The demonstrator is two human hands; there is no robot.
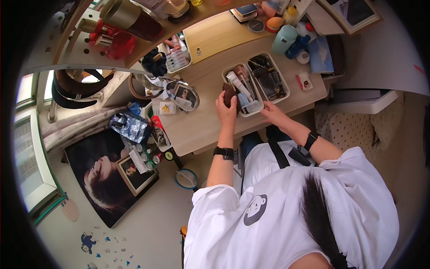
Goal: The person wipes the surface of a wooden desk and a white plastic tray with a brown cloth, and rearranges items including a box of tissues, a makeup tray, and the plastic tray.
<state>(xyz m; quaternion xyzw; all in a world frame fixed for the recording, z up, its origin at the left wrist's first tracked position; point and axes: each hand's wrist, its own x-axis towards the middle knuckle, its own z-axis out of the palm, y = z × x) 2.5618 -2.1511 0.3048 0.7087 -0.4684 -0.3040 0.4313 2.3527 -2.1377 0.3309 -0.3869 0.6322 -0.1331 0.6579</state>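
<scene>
The left hand (227, 107) is closed round a dark brown item (230, 95), thumb and fingers wrapping its near part. The item lies along the left long side of the left bin (257, 93), its long axis slanting from far left to near right, roughly in line with that side; whether it rests on the rim or hangs above it cannot be told. The right hand (274, 114) is farther from it, off to the right at the bin's near right corner, fingers loosely bent. Nothing shows in that hand, and whether it touches or grips the rim is unclear.

Inside the left bin, a white tube (236, 82) lies lengthwise, just right of the brown item. Against the bin's right side stands the right bin (280, 99), full of small dark things. Both sit toward the near edge of the tabletop (204, 121). A small red and white packet (304, 81) lies by the tabletop's right edge, a round mirror (182, 95) stands near its left edge, and a pale blue bottle (284, 40) stands toward the far right corner.
</scene>
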